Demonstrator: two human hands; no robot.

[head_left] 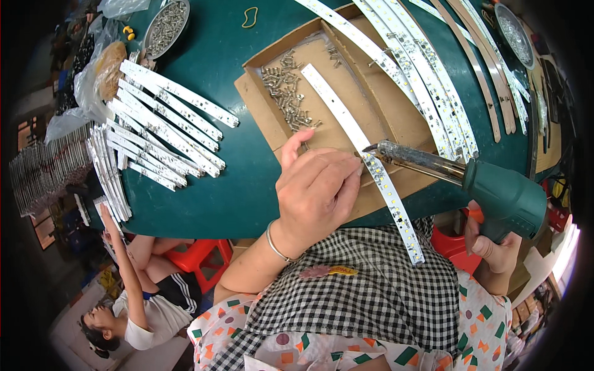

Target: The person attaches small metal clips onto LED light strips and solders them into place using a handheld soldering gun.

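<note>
In my right hand (496, 252) is a green soldering gun (504, 195), gripped by its handle. Its dark metal tip points left and meets, or nearly meets, a white LED strip (393, 201) lying slantwise across a cardboard tray (365, 207). My left hand (318, 188) is closed beside the strip, thumb and fingers pinched together near the tip, the little finger lifted. What the pinch holds, if anything, is too small to make out. Small metal terminals or screws (288, 93) lie heaped in the tray's left side.
Finished-looking LED strips (167, 130) fan out at left. More curved strips (421, 74) cross the tray's right side. Metal bowls of small parts (167, 28) stand at the far left and far right (515, 36). A co-worker (145, 309) sits at lower left, near a red stool (204, 260).
</note>
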